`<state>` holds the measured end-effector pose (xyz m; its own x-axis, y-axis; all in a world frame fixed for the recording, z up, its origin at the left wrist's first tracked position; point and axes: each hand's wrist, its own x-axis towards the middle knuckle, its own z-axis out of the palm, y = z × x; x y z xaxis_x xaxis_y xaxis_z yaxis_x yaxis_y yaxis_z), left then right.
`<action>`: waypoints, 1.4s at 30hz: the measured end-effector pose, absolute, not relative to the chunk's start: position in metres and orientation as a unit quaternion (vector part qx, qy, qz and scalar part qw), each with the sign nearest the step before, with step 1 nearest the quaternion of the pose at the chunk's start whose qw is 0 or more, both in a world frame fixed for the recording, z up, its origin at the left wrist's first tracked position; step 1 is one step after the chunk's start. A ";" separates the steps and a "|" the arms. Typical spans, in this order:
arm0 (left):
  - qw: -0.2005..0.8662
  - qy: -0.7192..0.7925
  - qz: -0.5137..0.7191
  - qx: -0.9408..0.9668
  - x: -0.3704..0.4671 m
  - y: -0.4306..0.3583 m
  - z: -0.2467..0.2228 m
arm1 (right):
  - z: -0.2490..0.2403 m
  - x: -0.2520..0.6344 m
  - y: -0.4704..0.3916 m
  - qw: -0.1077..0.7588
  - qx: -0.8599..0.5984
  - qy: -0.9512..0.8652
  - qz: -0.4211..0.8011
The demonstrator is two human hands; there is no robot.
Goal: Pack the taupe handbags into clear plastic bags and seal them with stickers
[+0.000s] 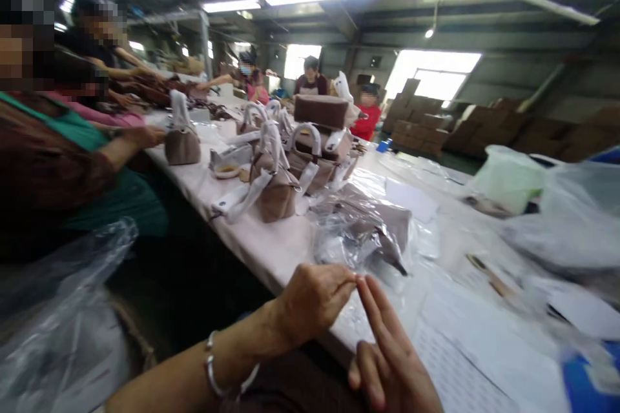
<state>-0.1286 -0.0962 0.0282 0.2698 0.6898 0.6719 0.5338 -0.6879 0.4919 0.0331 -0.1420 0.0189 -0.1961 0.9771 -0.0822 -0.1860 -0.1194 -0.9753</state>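
My left hand (317,297), with a silver bangle on its wrist, is closed, its thumb and fingertips pinched at the fingertips of my right hand. Anything between them is too small to make out. My right hand (387,348) has two fingers stretched out to meet that pinch, while its other fingers are bent. Just beyond both hands, a brown bag in clear plastic (358,226) lies on the white table (252,239). Farther back, a small brown handbag (278,197) with wrapped handles stands beside other brown bags.
Printed sheets (465,368) lie at the right, near a knife-like tool (489,276). Translucent plastic bags (508,177) stand at the right edge. People sit along the left side, one by a brown handbag (183,145). Clear plastic (72,335) is at lower left.
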 end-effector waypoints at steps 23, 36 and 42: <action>0.029 0.443 0.488 0.752 -0.156 -0.068 0.011 | 0.035 0.049 -0.151 0.486 -0.281 -0.233 0.794; -0.039 0.363 0.261 0.893 -0.139 -0.090 0.014 | 0.027 0.032 -0.154 0.475 -0.395 -0.430 0.659; -0.122 0.364 0.276 0.881 -0.134 -0.086 0.005 | 0.021 0.036 -0.153 0.438 -0.430 -0.519 0.596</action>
